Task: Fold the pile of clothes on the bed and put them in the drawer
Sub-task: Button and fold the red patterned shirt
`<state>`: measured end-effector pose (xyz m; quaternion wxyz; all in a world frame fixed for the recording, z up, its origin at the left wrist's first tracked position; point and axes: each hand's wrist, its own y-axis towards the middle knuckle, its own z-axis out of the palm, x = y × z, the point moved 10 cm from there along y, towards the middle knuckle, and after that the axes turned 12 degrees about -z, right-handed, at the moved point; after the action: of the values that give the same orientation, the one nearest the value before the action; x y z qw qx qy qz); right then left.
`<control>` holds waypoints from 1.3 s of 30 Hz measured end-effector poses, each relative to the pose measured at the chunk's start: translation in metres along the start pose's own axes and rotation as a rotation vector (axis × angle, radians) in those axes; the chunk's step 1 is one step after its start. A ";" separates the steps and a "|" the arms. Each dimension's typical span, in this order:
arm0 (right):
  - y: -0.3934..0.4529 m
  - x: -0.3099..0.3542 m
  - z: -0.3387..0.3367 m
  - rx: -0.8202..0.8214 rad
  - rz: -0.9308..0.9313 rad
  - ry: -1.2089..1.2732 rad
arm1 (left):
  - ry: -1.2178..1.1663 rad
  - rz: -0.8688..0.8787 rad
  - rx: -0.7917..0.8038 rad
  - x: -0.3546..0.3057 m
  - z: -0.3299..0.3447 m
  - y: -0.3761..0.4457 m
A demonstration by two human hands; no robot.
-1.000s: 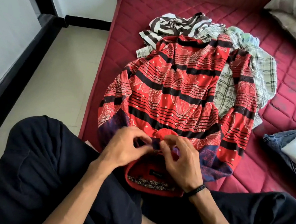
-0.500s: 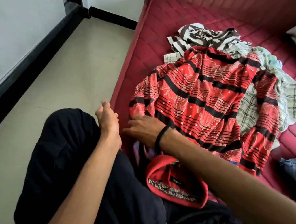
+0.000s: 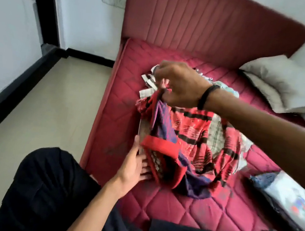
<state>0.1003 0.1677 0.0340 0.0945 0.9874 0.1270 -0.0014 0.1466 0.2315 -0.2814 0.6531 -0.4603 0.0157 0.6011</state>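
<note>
The right hand (image 3: 179, 85) lifts the red shirt (image 3: 187, 140), fingers pinching its left edge to fold it across; the left hand (image 3: 136, 164), fingers straight, steadies its collar on the bed (image 3: 183, 209).

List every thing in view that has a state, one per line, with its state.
red patterned shirt: unfolded, one edge lifted off the bed, the rest lying on it
right hand: raised, pinches the shirt's edge
left hand: fingers straight, touches the shirt's red collar
pile of clothes: unfolded, partly under the shirt
pillow: lying by the headboard
bed: bare quilted mattress
</note>
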 end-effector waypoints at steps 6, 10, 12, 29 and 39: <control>-0.016 -0.043 -0.142 -0.371 0.227 -0.030 | 0.497 0.429 0.102 -0.029 0.084 -0.002; -0.040 -0.079 -0.212 -0.630 0.383 -0.051 | 0.637 0.620 -0.092 -0.075 0.116 0.004; -0.058 -0.096 -0.241 -0.738 0.452 -0.050 | 0.633 0.673 -0.203 -0.112 0.123 -0.004; -0.241 -0.157 -0.379 -0.898 0.744 -0.128 | 1.049 1.494 -1.016 -0.451 0.249 -0.302; -0.289 -0.130 -0.383 -0.707 0.743 -0.167 | 1.678 1.528 -1.306 -0.438 0.299 -0.402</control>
<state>-0.1066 0.4810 0.3602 0.4262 0.8701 -0.2475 -0.0037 0.1875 0.1382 0.3756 -0.4011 -0.7971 0.3781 0.2464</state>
